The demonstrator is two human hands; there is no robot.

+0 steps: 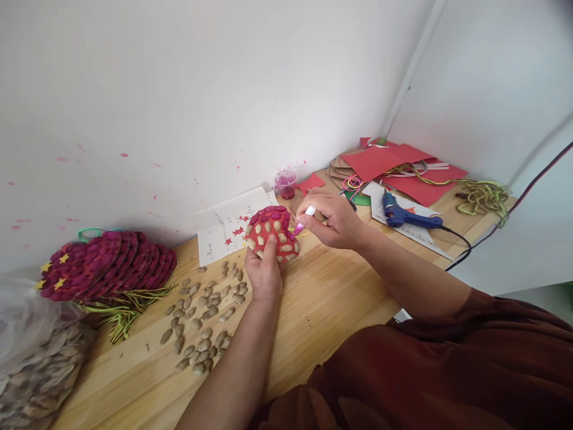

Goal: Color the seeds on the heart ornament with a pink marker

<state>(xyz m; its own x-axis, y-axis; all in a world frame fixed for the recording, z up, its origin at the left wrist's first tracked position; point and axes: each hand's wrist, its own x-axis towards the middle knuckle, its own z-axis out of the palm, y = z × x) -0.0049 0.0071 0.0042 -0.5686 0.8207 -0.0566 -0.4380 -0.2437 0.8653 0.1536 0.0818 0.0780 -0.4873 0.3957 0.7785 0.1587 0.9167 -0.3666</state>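
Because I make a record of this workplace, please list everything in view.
disc: one, red, centre
brush: one, white-magenta, centre
cup: one, clear, behind disc
loose peanuts: many, tan, mid-left
stacked shapes: several, magenta, left
tassels: several, green, beside shapes
bag: one, clear, far left
sheets: several, white, on table
paper: several, red, back right
cardboard: several, brown, back right
glue gun: one, blue, right
bands: several, pink-yellow, near cardboard
yarn: one heap, green, right
cable: count unclear, dark, right
table: one, tan, centre
walls: two, white, behind
garment: one, dark red, foreground
left hand: one, holding disc
right hand: one, holding brush
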